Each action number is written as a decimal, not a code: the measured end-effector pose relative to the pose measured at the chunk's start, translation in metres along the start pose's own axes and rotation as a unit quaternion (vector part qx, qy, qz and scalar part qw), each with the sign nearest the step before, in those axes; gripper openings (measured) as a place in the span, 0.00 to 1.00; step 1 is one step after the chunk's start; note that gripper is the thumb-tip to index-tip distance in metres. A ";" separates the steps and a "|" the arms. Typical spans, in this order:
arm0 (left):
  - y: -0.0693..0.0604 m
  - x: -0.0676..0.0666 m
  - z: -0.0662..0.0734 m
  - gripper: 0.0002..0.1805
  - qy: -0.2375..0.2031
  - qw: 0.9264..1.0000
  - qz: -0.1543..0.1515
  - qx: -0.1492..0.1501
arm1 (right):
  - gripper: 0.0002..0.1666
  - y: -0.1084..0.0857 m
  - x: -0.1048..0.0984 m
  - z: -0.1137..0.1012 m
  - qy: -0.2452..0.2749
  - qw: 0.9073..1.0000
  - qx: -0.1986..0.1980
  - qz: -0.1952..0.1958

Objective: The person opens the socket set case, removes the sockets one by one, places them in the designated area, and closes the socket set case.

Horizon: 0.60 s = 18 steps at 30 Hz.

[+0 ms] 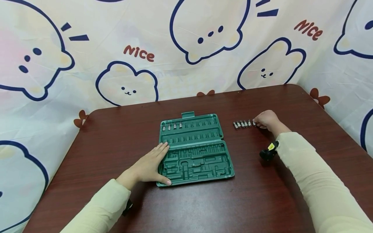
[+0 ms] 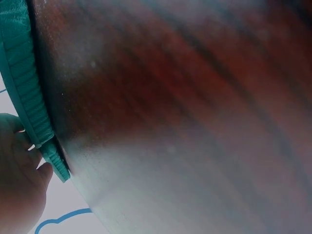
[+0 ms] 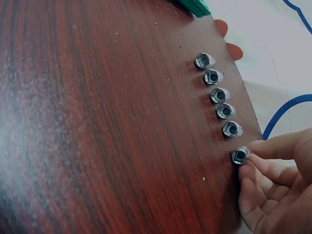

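Note:
An open green tool case (image 1: pixel 195 138) lies flat on the table, its moulded slots showing. Several metal bit sockets (image 1: pixel 175 126) stand in slots at the upper left of the case. My left hand (image 1: pixel 150 165) rests on the case's left edge with fingers spread and extended; the left wrist view catches only part of that hand (image 2: pixel 22 180) beside the case wall (image 2: pixel 24 83). To the right of the case, several bit sockets (image 1: pixel 242 124) lie in a row. At the row's right end my right hand (image 1: pixel 267 121) pinches one bit socket (image 3: pixel 240 155) between thumb and fingers.
The brown wooden table (image 1: pixel 198 207) carries everything. Behind it hangs a pale cloth (image 1: pixel 180 81) with cartoon bears, close to the table's far edge. A black wrist device (image 1: pixel 268 152) hangs under the right sleeve.

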<state>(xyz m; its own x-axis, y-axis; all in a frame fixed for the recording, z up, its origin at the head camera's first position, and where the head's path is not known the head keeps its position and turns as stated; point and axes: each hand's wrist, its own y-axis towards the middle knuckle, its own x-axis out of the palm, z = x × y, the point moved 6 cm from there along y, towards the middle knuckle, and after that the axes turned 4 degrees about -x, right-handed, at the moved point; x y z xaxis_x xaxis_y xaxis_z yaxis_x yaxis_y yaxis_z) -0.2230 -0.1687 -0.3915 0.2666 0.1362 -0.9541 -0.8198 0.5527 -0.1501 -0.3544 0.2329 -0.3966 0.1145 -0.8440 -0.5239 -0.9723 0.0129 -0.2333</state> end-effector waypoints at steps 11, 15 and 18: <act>0.003 -0.002 0.000 0.66 0.002 1.000 0.009 0.004 | 0.23 -0.002 -0.007 -0.001 0.020 1.000 0.003 -0.007; 0.003 -0.001 0.001 0.66 -0.001 1.000 0.005 0.003 | 0.23 -0.003 -0.009 -0.003 0.035 0.999 -0.003 -0.009; 0.002 0.000 0.001 0.66 -0.002 1.000 0.004 0.000 | 0.24 -0.005 -0.008 -0.008 0.044 0.999 -0.009 -0.021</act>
<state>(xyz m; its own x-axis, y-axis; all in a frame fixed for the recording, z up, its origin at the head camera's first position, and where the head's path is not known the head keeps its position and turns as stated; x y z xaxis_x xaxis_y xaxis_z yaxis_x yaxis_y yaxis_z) -0.2243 -0.1670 -0.3919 0.2612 0.1434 -0.9546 -0.8219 0.5517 -0.1420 -0.3522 0.2351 -0.3851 0.1369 -0.8874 -0.4402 -0.9709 -0.0321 -0.2371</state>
